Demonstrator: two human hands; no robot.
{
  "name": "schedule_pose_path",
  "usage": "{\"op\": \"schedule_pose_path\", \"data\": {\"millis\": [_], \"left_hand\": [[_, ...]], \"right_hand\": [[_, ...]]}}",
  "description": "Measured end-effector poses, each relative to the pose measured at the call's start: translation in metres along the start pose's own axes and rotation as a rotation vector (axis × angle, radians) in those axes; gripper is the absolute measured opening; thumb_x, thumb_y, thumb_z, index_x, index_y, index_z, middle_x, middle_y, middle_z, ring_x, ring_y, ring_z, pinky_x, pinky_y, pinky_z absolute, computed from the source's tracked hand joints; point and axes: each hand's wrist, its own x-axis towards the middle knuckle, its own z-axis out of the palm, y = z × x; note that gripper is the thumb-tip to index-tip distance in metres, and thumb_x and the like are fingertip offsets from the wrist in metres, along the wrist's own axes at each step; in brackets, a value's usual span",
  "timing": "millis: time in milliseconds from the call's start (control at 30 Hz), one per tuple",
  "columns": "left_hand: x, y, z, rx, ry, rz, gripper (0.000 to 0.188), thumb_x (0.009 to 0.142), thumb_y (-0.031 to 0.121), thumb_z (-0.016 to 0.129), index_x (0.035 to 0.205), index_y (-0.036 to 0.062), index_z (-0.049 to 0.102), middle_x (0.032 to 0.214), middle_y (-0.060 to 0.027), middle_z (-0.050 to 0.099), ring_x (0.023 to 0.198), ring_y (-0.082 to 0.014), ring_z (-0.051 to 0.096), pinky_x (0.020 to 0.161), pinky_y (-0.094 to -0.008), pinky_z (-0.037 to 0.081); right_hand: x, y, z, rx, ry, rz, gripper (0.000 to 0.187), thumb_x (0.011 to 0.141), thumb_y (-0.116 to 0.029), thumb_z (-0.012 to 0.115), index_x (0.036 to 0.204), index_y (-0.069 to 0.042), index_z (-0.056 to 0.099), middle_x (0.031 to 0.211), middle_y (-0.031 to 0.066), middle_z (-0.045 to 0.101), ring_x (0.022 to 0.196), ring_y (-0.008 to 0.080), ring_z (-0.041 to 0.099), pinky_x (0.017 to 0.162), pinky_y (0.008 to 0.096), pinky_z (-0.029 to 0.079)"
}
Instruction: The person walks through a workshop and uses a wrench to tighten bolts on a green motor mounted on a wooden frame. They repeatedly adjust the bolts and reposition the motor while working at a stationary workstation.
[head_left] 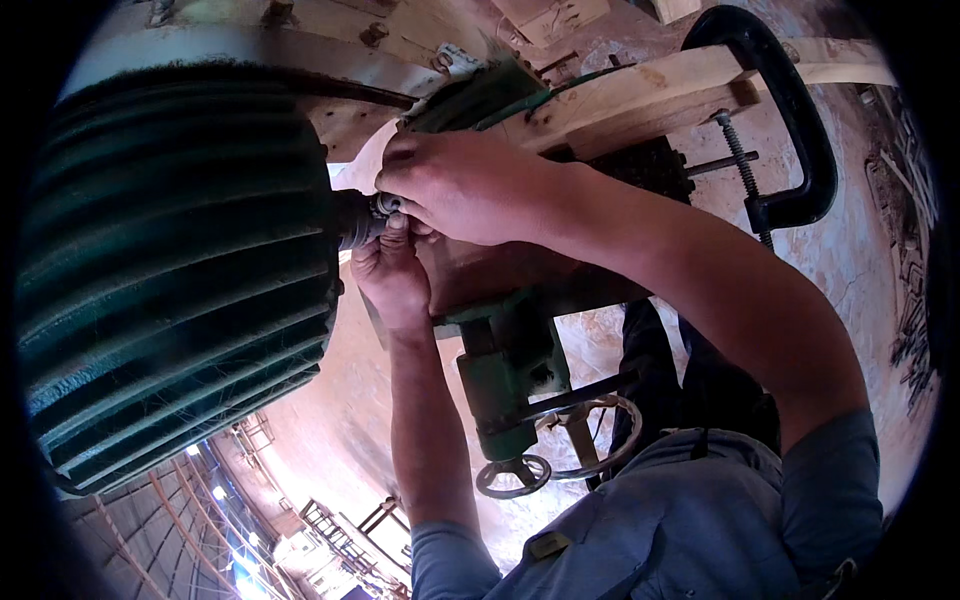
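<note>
A dark, stubby spindle (352, 220) sticks out of the end of a large green ribbed motor housing (180, 270). At its tip sits a small ring-shaped metal fitting (386, 204). From below, my left hand (395, 278) pinches this fitting, thumb raised against it. My right hand (455, 185) comes in from the right and closes round the same fitting from above, its fingers curled. Both hands touch or nearly touch there. The fingers cover much of the fitting, so its exact kind cannot be made out.
Below my right forearm stands a green machine bracket (500, 375) with a small handwheel (513, 477) and a larger handwheel (632, 440). A black C-clamp (815, 150) grips a wooden beam (650, 85) at upper right. Scraps (910, 280) lie along the right edge.
</note>
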Motion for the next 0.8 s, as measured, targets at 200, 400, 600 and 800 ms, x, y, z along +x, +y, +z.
{"op": "schedule_pose_path", "data": {"millis": [200, 400, 600, 800], "left_hand": [[-0.004, -0.001, -0.008, -0.024, -0.007, -0.046, 0.015, 0.086, 0.009, 0.061, 0.099, 0.0025, 0.06, 0.087, -0.0055, 0.063, 0.07, -0.0119, 0.057, 0.063, -0.0213, 0.045], [-0.004, -0.003, -0.014, -0.021, -0.042, -0.004, 0.019, 0.088, 0.014, 0.059, 0.101, 0.0009, 0.059, 0.083, -0.0088, 0.064, 0.068, -0.0144, 0.059, 0.062, -0.0225, 0.047], [-0.004, -0.006, -0.009, 0.029, 0.024, 0.002, 0.024, 0.089, 0.018, 0.058, 0.105, -0.0003, 0.056, 0.085, -0.0088, 0.064, 0.068, -0.0157, 0.06, 0.064, -0.0265, 0.05], [-0.004, -0.004, -0.008, -0.046, -0.004, 0.055, 0.032, 0.091, 0.024, 0.056, 0.112, 0.0001, 0.052, 0.088, -0.0117, 0.063, 0.072, -0.0192, 0.062, 0.066, -0.0293, 0.051]], "right_hand": [[-0.003, -0.001, 0.004, 0.008, 0.092, -0.016, 0.029, 0.079, -0.015, 0.063, 0.103, -0.002, 0.054, 0.096, 0.0139, 0.059, 0.086, 0.0292, 0.063, 0.069, 0.0382, 0.054], [-0.004, 0.0, 0.001, -0.069, 0.044, -0.057, 0.027, 0.079, -0.015, 0.063, 0.103, -0.003, 0.056, 0.096, 0.0118, 0.061, 0.088, 0.0272, 0.063, 0.074, 0.0359, 0.054], [-0.004, 0.002, 0.007, -0.144, 0.149, -0.077, 0.026, 0.077, -0.019, 0.064, 0.098, -0.006, 0.059, 0.095, 0.0084, 0.062, 0.086, 0.0241, 0.063, 0.075, 0.0345, 0.052], [0.002, 0.007, 0.004, -0.175, 0.296, -0.212, 0.021, 0.08, -0.026, 0.06, 0.084, -0.005, 0.061, 0.082, 0.0128, 0.065, 0.078, 0.0286, 0.065, 0.069, 0.0409, 0.053]]}}
